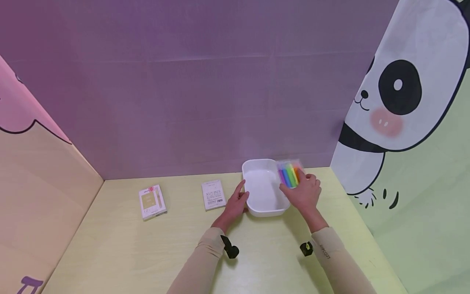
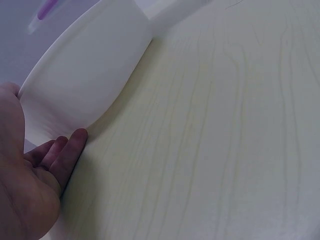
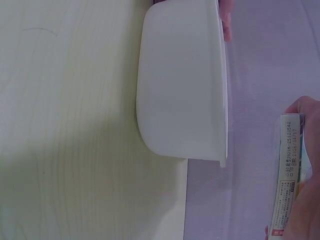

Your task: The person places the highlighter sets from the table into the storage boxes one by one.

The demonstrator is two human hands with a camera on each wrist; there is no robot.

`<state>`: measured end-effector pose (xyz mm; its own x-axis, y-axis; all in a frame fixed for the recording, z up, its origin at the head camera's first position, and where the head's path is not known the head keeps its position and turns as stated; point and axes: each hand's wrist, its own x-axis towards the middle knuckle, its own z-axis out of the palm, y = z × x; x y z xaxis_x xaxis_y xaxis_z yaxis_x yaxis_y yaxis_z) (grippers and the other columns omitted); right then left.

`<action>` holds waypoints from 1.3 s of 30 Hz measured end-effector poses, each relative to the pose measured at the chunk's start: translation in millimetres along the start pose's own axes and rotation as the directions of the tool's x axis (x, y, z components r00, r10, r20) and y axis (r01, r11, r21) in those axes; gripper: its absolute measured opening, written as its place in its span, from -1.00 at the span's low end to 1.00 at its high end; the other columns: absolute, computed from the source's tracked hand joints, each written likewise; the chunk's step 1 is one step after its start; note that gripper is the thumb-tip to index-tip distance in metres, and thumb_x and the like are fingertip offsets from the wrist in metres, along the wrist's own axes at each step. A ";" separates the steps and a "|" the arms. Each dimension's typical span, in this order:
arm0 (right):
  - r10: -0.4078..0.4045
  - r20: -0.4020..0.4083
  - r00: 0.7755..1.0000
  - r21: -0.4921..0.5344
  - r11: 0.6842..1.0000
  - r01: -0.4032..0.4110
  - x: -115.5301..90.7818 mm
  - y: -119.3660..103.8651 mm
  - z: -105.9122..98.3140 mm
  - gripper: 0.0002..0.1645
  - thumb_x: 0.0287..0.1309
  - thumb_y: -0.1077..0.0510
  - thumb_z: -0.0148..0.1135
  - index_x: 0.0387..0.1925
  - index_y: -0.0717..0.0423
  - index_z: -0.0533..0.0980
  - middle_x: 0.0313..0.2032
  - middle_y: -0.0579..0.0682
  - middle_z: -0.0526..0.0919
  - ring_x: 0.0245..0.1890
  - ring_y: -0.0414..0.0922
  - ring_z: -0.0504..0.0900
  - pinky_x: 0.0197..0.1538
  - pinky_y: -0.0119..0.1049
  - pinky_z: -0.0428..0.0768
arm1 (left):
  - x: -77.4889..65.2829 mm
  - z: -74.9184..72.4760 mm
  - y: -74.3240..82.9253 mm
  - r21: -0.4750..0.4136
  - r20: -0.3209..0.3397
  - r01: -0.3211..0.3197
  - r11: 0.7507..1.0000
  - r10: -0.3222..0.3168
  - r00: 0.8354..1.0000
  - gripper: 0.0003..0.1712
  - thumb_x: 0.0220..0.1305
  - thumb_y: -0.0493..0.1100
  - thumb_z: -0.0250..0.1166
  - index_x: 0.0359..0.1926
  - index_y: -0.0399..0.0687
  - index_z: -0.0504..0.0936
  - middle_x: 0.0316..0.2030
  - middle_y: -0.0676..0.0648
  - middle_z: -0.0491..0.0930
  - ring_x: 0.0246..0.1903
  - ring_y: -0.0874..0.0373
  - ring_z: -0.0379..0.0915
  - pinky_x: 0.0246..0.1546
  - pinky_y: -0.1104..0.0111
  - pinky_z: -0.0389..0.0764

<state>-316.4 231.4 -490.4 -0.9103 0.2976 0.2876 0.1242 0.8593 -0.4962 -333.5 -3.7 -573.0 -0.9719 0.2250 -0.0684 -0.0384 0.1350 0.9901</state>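
Observation:
A white plastic tub [image 1: 262, 185] stands near the back edge of the table. My left hand [image 1: 236, 203] holds its left side, with fingertips at the rim and other fingers low against the outer wall [image 2: 95, 65]. Over the tub's right rim, my right hand [image 1: 304, 191] grips a clear flat pack of rainbow-coloured sticks [image 1: 288, 173], in purple, blue, green, yellow and orange. The pack's narrow printed side [image 3: 285, 175] faces the right wrist camera, apart from the tub's wall. The tub's inside shows white and bare in the head view.
Left of the tub lies a white printed box [image 1: 213, 194] with a barcode. Farther left is another white box [image 1: 152, 202] with a gold panel. A purple backdrop [image 1: 183, 102] rises behind the table [image 1: 147, 253], with a panda-printed panel [image 1: 404, 171] on the right.

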 end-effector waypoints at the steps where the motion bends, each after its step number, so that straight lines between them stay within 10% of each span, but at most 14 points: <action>1: -0.001 0.001 1.000 0.005 1.000 0.001 -0.5 -1.0 -0.1 -0.06 -0.12 -0.33 0.25 0.27 0.05 0.38 -0.03 0.33 0.35 -0.03 0.24 0.27 0.00 0.15 0.28 | 0.0 0.0 0.1 -0.001 -0.001 -0.002 1.000 0.002 1.000 -0.35 0.48 0.06 0.01 0.51 0.29 0.07 0.06 -0.22 0.47 -0.09 -0.01 0.53 -0.26 0.18 0.65; 39: -0.031 0.007 0.999 0.019 0.999 0.031 -4.5 -20.9 9.5 -0.10 -0.12 -0.30 0.27 0.25 0.03 0.40 -0.03 0.29 0.38 -0.02 0.22 0.29 0.02 0.13 0.29 | -1.7 -0.1 1.9 0.009 0.009 0.003 1.000 -0.003 1.000 -0.35 0.49 0.07 0.01 0.51 0.34 0.04 0.11 -0.21 0.45 -0.06 -0.01 0.53 -0.22 0.20 0.64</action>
<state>-318.7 208.2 -489.1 -0.9165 0.2677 0.2973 0.0880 0.8599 -0.5028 -331.9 -3.9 -571.0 -0.9697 0.2331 -0.0726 -0.0393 0.1441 0.9888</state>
